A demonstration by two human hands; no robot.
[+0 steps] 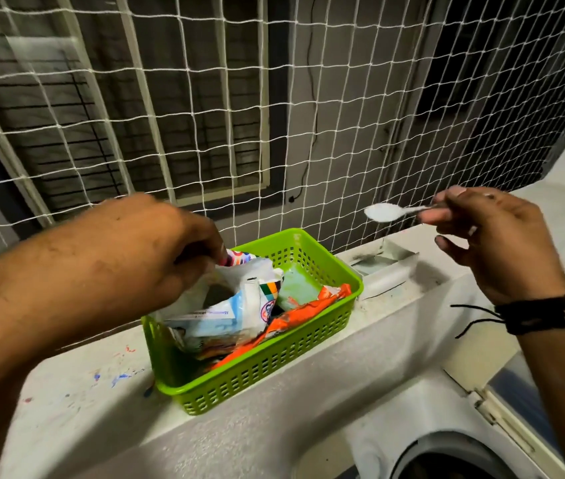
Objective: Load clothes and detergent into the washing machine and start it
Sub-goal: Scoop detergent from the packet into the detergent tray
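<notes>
A white and blue detergent packet [220, 314] stands open in a green plastic basket [274, 369] on the ledge. My left hand [156, 247] grips the packet's top edge. My right hand [495, 243] pinches the handle of a white plastic spoon [383, 212] heaped with white powder, held level in the air to the right of the basket, above the open detergent drawer [386, 267]. The washing machine's top [360, 402] fills the lower part of the view, with the dark drum opening [446, 461] at the bottom right.
An orange packet [303, 312] lies in the basket beside the detergent. A white rope net [308, 115] closes off the space behind the ledge. The machine's raised lid edge [502, 409] stands at the right. Paint specks mark the ledge at left.
</notes>
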